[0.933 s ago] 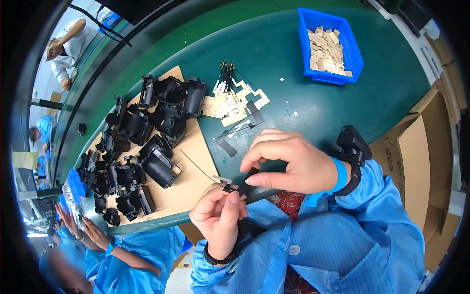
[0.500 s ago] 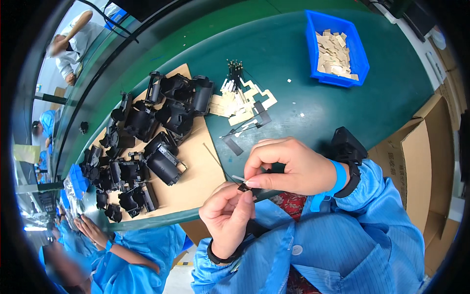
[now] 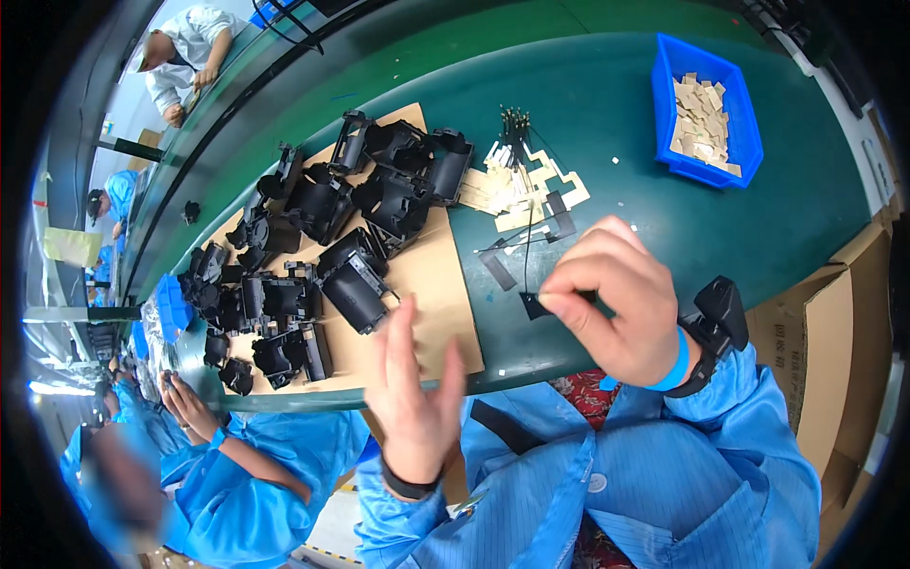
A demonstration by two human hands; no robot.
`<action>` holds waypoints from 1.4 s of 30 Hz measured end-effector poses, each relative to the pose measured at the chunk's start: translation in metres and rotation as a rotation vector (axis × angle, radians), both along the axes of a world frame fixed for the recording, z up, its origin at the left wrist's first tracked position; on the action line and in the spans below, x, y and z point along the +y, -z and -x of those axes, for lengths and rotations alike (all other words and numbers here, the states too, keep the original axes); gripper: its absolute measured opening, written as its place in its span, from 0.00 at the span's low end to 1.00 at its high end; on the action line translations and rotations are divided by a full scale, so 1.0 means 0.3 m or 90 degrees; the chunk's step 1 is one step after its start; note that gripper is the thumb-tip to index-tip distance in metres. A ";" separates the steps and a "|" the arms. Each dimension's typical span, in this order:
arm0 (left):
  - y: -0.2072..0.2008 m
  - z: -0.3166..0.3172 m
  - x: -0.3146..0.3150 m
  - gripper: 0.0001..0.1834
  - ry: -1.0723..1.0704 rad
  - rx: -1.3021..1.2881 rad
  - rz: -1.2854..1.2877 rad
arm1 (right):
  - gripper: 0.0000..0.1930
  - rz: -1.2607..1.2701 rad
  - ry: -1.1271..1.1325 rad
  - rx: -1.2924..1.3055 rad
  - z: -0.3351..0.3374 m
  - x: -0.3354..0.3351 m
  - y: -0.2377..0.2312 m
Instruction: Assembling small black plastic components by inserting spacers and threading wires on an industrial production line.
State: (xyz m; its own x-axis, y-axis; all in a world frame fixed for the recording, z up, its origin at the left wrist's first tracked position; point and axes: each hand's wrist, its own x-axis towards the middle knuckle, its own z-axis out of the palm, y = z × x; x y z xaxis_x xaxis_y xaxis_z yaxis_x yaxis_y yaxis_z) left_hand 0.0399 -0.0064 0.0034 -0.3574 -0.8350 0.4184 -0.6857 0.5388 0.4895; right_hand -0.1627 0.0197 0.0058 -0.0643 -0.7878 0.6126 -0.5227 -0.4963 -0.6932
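My right hand (image 3: 616,289) is pinched shut on a small black flat piece with a thin cable (image 3: 535,305), held above the green table. The cable rises from it toward the pile of parts behind. My left hand (image 3: 414,394), somewhat blurred, has its fingers apart and nothing visible in it. Its fingertips are beside the nearest of several black plastic housings (image 3: 353,289), which lie crowded on a brown cardboard sheet (image 3: 444,327). Past my right hand lies a pile of cream adhesive-like strips (image 3: 517,190) with black cables (image 3: 514,123) and dark flat strips (image 3: 497,269).
A blue bin (image 3: 665,114) of small beige pieces (image 3: 701,123) stands at the far right of the green table (image 3: 607,85). An open cardboard box (image 3: 806,351) is at the right edge. On the left, a co-worker in blue (image 3: 256,465) sits close by; another blue bin (image 3: 172,308) is there.
My hands have separated. The left has opened and moved left toward the housings; the right has moved right and up with the black piece. The view has shifted too.
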 end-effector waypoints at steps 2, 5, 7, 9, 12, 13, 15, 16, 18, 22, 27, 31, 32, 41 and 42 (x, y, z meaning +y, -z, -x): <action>-0.045 -0.031 -0.054 0.29 -0.028 -0.307 0.154 | 0.05 -0.034 0.001 -0.041 0.013 -0.004 0.006; -0.053 -0.059 -0.081 0.19 -0.020 -0.386 0.120 | 0.05 -0.063 -0.022 -0.082 0.011 0.001 0.011; -0.034 -0.094 -0.100 0.14 -0.004 -0.349 0.122 | 0.05 -0.072 -0.033 -0.102 0.012 0.004 0.010; -0.034 -0.113 -0.111 0.06 0.011 -0.229 0.159 | 0.03 -0.115 -0.062 -0.151 0.017 0.009 0.007; -0.064 -0.128 -0.089 0.05 -0.094 -0.017 -0.010 | 0.03 -0.217 -0.101 -0.379 0.026 0.014 0.029; -0.053 -0.144 -0.080 0.04 -0.098 0.169 -0.075 | 0.04 -0.252 -0.141 -0.406 0.039 0.014 0.034; -0.072 -0.145 -0.054 0.05 -0.060 0.470 -0.180 | 0.04 -0.294 -0.213 -0.563 0.034 0.011 0.036; -0.073 -0.145 -0.057 0.06 -0.005 0.633 -0.229 | 0.05 -0.334 -0.280 -0.719 0.032 0.011 0.037; -0.094 -0.107 -0.036 0.08 0.077 0.761 -0.360 | 0.05 -0.332 -0.311 -0.791 0.005 0.009 0.057; -0.031 -0.029 0.009 0.11 0.139 0.967 -0.590 | 0.07 -0.364 -0.392 -0.951 -0.025 0.015 0.055; 0.025 0.017 0.048 0.15 0.099 0.989 -0.644 | 0.04 -0.336 -0.359 -0.920 -0.022 0.019 0.023; 0.016 0.037 0.065 0.26 0.118 0.950 -0.672 | 0.03 -0.306 -0.336 -0.864 -0.019 0.025 0.026; 0.007 0.043 0.068 0.28 0.092 0.918 -0.685 | 0.04 -0.313 -0.326 -0.852 -0.016 0.025 0.023; 0.022 0.078 0.103 0.37 0.150 0.724 -0.600 | 0.04 -0.270 -0.278 -0.532 -0.023 0.034 0.021; 0.022 0.082 0.102 0.36 0.116 0.729 -0.596 | 0.04 -0.272 -0.279 -0.532 -0.020 0.032 0.021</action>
State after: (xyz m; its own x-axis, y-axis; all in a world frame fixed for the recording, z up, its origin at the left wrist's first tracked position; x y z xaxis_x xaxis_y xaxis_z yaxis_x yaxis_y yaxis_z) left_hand 0.0153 0.0241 -0.0033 -0.3403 -0.9336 -0.1125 0.3405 -0.2339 0.9107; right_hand -0.1567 0.0294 -0.0005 0.0042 -0.9859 0.1673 0.3733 -0.1536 -0.9149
